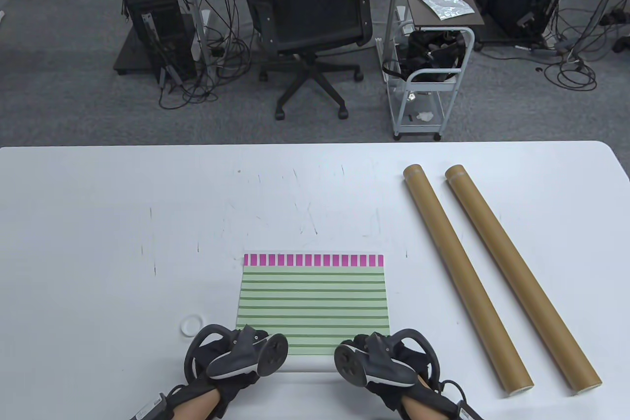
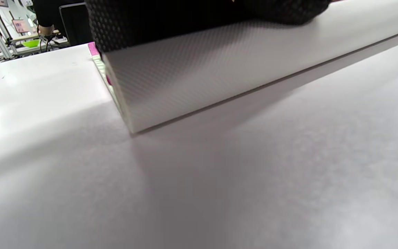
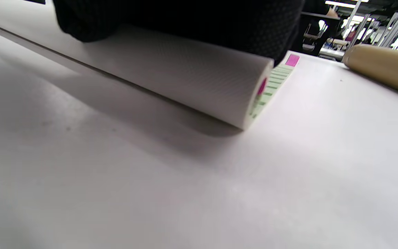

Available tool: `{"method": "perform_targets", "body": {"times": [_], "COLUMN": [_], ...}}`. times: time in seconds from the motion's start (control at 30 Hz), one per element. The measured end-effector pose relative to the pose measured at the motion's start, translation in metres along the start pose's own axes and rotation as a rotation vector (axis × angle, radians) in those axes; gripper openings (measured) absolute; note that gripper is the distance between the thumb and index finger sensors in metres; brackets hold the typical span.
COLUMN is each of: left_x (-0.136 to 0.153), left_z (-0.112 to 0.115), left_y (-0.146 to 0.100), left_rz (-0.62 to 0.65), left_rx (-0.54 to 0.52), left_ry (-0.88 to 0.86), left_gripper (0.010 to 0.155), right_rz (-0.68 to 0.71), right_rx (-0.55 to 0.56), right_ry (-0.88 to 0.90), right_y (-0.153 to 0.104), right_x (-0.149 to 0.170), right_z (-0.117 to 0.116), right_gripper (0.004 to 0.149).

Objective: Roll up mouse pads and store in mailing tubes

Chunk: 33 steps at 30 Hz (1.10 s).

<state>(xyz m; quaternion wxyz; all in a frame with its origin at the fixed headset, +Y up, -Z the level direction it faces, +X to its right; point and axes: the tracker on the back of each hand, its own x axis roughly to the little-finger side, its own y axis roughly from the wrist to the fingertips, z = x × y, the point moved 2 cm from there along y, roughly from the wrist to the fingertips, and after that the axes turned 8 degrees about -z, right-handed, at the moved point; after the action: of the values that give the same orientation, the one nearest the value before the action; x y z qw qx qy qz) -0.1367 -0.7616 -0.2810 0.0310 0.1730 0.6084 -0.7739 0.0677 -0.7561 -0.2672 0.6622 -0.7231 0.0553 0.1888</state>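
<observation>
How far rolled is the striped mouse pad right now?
Partly rolled: the mouse pad has its near edge curled into a white roll under both hands, and the striped rest lies flat on the table.

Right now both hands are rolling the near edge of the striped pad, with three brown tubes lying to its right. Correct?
Not quite: table view shows two mailing tubes, not three. Rest holds: left hand and right hand roll the mouse pad from its near edge.

Bright, even light (wrist views soft)
</observation>
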Motion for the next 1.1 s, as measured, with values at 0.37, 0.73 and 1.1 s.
{"method": "perform_targets", "body": {"times": [0.37,0.73,1.1], "left_x": [-0.017,-0.02,-0.016], "left_z": [-0.001,-0.003,0.003], "left_y": [-0.012,-0.013,-0.01], "left_rz": [0.034,-0.003,-0.006], "left_rx": [-0.113,-0.145,-0.169], "left_ry": [0.153,0.129,0.187], "left_gripper": [0.045,0.048,0.051], "right_rz": [-0.043,-0.064,-0.057], "right_rx": [-0.064,0.058,0.028], "right_ry": [0.116,0.12,0.083], "right_y": [0.011,0.003,0.008], "right_x": [0.014,0.026,0.026], "right_z": [-0.008,0.009,-0.005], "right_gripper": [0.047,0.049,0.05]}}
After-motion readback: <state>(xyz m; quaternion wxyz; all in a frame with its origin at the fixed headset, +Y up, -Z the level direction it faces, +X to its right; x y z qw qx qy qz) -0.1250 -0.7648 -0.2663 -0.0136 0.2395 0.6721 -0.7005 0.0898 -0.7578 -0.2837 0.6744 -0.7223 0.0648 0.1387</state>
